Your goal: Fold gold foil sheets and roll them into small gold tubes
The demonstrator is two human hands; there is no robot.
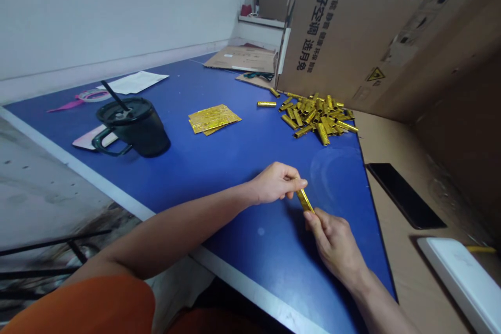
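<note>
Nearest to us, below our left forearm, is an orange sleeve (90, 305). Our right hand (337, 242) grips the lower end of a narrow gold foil piece (305, 201) between thumb and curled fingers, while our left hand (274, 183) pinches its upper end; we see it held slantwise over the near part of the blue table (235, 164). To our right, on brown cardboard, lie a white device (462, 271) and, beyond it, a flat black object (405, 193). Across the table on our left stands a dark lidded mug (146, 128) with a straw, and near the middle we see overlapping flat gold sheets (213, 116). Farther off, a heap of folded gold pieces (313, 115) lies before a large cardboard box (348, 26) with printed lettering.
</note>
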